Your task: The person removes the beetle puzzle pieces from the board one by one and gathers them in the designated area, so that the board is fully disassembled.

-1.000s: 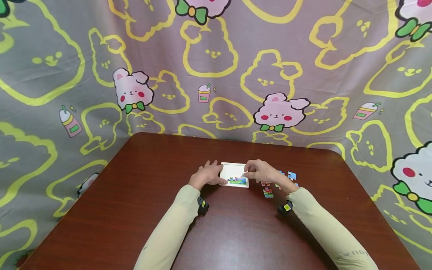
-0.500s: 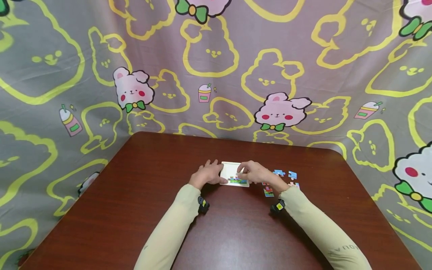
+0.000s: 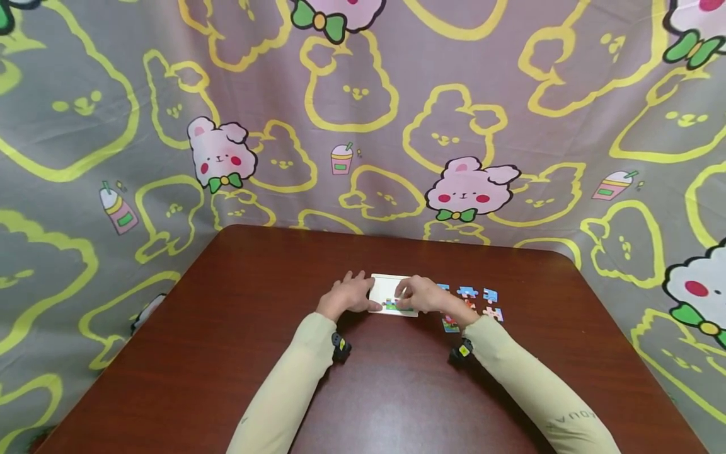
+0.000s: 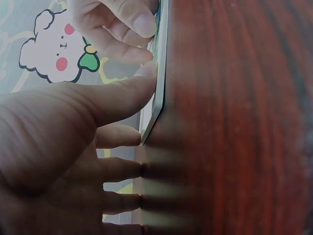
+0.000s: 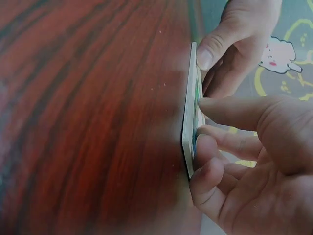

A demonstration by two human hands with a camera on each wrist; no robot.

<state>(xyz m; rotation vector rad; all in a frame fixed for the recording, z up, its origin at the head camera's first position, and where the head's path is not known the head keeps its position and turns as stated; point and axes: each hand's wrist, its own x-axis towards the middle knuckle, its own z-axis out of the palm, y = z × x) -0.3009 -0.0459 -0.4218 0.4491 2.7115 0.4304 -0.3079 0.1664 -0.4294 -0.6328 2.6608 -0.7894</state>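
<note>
A small white puzzle tray [image 3: 384, 285] lies on the table, with joined picture pieces [image 3: 390, 305] along its near side. My left hand [image 3: 348, 294] rests at its left end, thumb on the near rim [image 4: 159, 93] and the other fingers spread straight, some touching the table. Over the tray, my right hand [image 3: 426, 295] holds a jigsaw piece [image 5: 200, 117] low against the surface between thumb and fingertips. Most of that piece is hidden by the fingers. The right hand's other fingers curl by the tray's right end.
Several loose jigsaw pieces [image 3: 467, 292] lie right of the tray, some partly behind the right hand and wrist. The brown table [image 3: 363, 391] extends all round. A patterned cloth [image 3: 266, 94] hangs behind its far edge.
My right hand has moved left and slightly down over the tray with the jigsaw piece, uncovering more loose pieces on the right. My left hand has stayed at the tray's left end.
</note>
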